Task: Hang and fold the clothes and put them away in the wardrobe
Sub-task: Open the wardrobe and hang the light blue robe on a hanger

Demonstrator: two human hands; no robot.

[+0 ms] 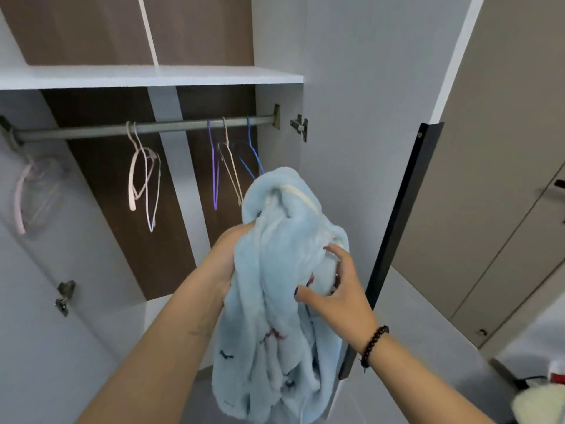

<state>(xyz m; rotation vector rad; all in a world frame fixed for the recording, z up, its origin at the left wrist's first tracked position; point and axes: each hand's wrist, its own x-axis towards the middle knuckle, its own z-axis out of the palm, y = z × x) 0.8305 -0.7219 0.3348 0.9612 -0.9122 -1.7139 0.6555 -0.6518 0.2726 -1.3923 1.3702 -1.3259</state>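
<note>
Nearest: two bare forearms reaching up and forward, a dark beaded bracelet (374, 344) on the right wrist. Left hand (227, 258) clutching the upper left side of a fluffy pale-blue fleece garment (275, 301), fingers buried in the fabric and mostly hidden. Right hand (333, 289) against the garment's right side, dark-painted thumb and curled fingertips pinching into a fold, index finger lifted over the pile. Garment bunched and held up in front of the open wardrobe, lower part hanging loose between the arms, small dark and reddish marks on the fabric, a cream edge showing at the top.

Just beside, to the right: edge of an open wardrobe door with a black strip handle (394, 240). Bottom right corner: something white and fuzzy with a bit of red, too cut off to identify.

Beyond: grey metal hanging rail (171, 128) across the wardrobe, brown wood-grain back panel (107, 179) behind. On the rail, empty thin hangers: a white and pink pair (143, 175) left of centre; a purple hanger (214, 172), a beige hanger (230, 169) and a blue hanger (253, 154) near the right end, the blue one partly behind the garment. Far left, blurred pink hangers (27, 191).

Farthest: white shelf (153, 76) above the rail.
</note>
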